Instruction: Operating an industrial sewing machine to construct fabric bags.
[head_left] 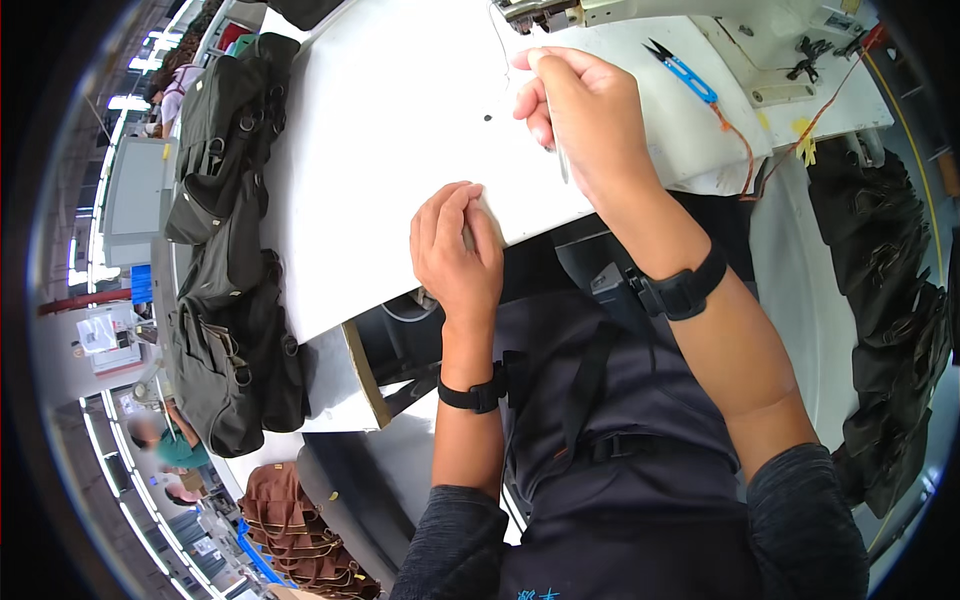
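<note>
My right hand (600, 125) is raised over the white tabletop (390, 130), just below the head of a sewing machine (545, 14). Its fingers are curled and closed. A thin silvery tool (563, 165) sticks out beneath the palm, the rest of it hidden by the hand. Close to the fingertips a fine dark thread (500, 45) hangs down from the machine. Near the table's front edge rests my left hand (455, 250), its fingers bent together with the thumb alongside. Whatever lies inside that grip is too hidden to name.
Blue thread snips (685, 72) on an orange cord lie right of the machine head. Dark green bags (225, 240) are heaped along the table's left side. Brown bags (295, 525) sit lower left, and dark fabric pieces (880, 300) hang at right. People work far left.
</note>
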